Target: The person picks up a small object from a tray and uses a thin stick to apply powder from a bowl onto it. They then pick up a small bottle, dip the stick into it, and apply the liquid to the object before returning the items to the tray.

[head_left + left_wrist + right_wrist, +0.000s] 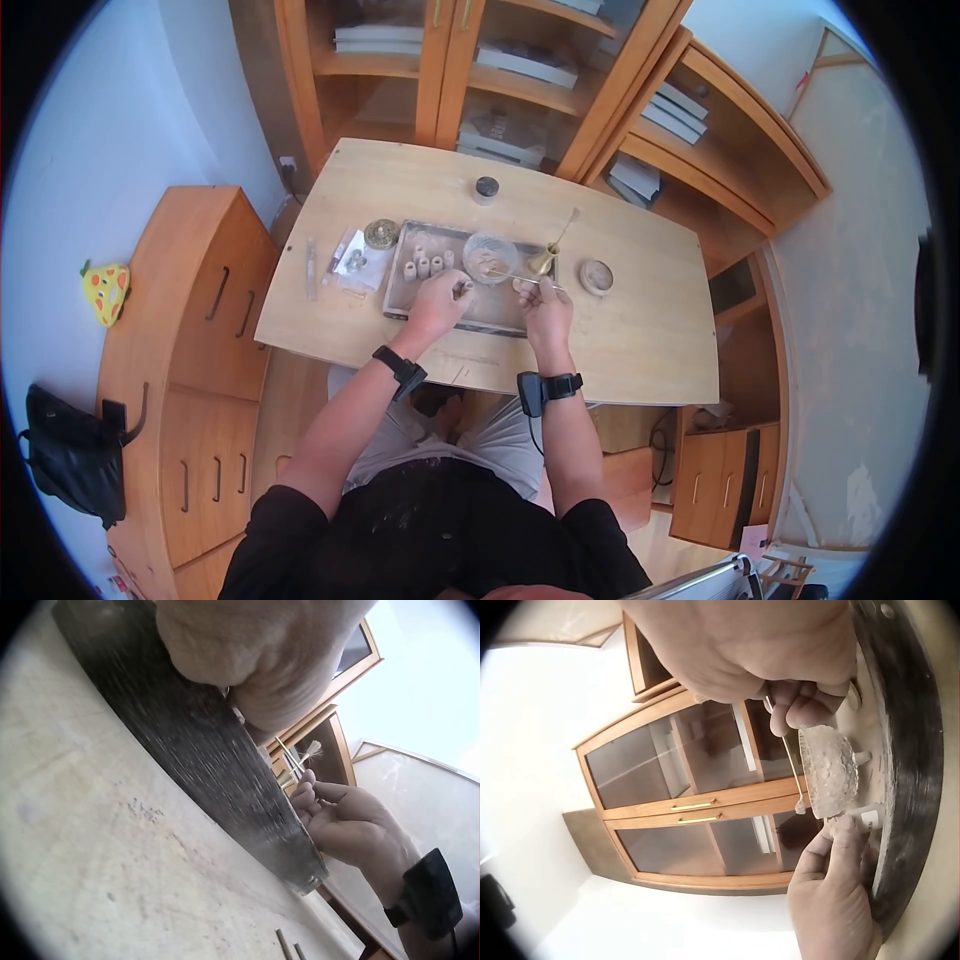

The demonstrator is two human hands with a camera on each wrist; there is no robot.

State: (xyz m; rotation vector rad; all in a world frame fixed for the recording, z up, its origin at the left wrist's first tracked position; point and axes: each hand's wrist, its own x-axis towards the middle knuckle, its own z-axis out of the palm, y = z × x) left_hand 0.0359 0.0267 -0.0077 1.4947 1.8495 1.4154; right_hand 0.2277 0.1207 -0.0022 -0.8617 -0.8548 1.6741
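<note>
My right hand pinches a thin gold-coloured rod, which slants over a clear textured glass bowl. A small pale lump clings to the rod's tip. On the bowl's other side, my left hand pinches a small pale piece, mostly covered by the fingers. In the head view the bowl, with pale powder inside, stands in a dark-rimmed tray. Several pale short cylinders stand in the tray's left part, just beyond my left hand.
A brass vase holding a brush stands at the tray's right, near a round tin. A dark-lidded jar is farther back. To the left lie an ornate round brass piece and a white paper with small items.
</note>
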